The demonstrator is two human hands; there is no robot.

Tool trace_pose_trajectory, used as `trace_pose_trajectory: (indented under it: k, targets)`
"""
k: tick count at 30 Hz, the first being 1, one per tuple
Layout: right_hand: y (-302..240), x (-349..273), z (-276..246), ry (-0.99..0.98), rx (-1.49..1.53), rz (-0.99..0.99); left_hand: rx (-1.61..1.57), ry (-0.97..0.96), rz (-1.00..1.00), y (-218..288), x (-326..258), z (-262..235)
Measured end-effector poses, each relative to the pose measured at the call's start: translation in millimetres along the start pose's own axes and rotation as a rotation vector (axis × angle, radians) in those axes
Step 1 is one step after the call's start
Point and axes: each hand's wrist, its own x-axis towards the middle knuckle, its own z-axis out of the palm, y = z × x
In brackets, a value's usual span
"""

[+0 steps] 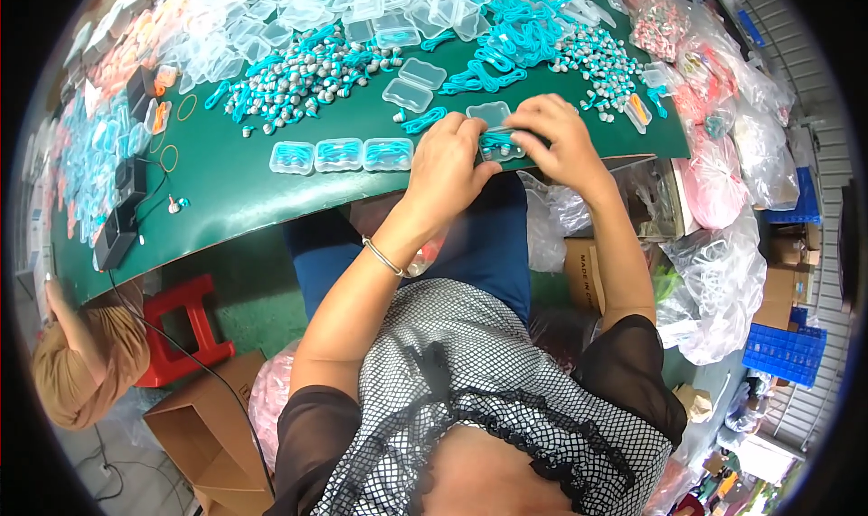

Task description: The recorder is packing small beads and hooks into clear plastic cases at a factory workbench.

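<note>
A small clear plastic case (500, 151) with a coiled teal earphone cable (493, 141) inside is between my hands at the table's near edge. Its lid (488, 112) is up and tilts away from me. My left hand (445, 165) is closed on the case's left side, thumb at the front. At the right side, my right hand (556, 145) has its bent fingers and thumb on the case and lid edge. Left of my hands, three filled cases stand in a row, one of them a closed case (339, 154). A teal cable bundle (425, 121) lies just beyond my left hand.
Beyond lie an empty open case (414, 84), a pile of teal-grey earbuds (312, 77), teal cables (515, 41) and many clear cases (316, 5). Black boxes (116, 236) stand at left. Plastic bags (714, 181) crowd the right. Another person's arm (77, 335) is at far left.
</note>
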Motion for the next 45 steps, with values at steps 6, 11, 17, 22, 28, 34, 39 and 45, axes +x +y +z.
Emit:
trace_pose_trajectory:
  k: [6, 11, 17, 22, 28, 34, 39, 45]
  targets:
    - [13.0, 20.5, 15.4, 0.08, -0.146, 0.063, -0.012, -0.003, 0.024, -1.5, -0.6, 0.5]
    - [6.0, 11.9, 12.8, 0.128, 0.15, 0.185, -0.112, 0.054, 0.003, 2.6, -0.6, -0.3]
    - [-8.5, -12.9, 9.1, 0.131, 0.132, -0.08, 0.021, 0.073, 0.154, 0.7, -2.2, 1.9]
    - [-11.5, -16.8, 21.5, 0.159, 0.121, -0.017, 0.106, 0.142, 0.205, -0.2, -3.4, 4.1]
    - [-29.7, 18.2, 16.2, -0.07, 0.493, -0.034, 0.112, 0.117, 0.186, 2.4, -22.6, -42.5]
    - [-22.1, 93.7, 53.0, 0.096, -0.28, 0.063, 0.511, 0.214, 0.161, -24.6, -42.2, -88.4]
    - [-23.5, 118.8, 57.8, -0.129, -0.322, 0.228, 0.617, 0.253, 0.159, -40.9, -48.8, -116.3]
    - [-12.6, 99.2, 50.2, 0.256, 0.621, 0.198, 0.588, 0.228, 0.091, -51.5, -52.6, -122.0]
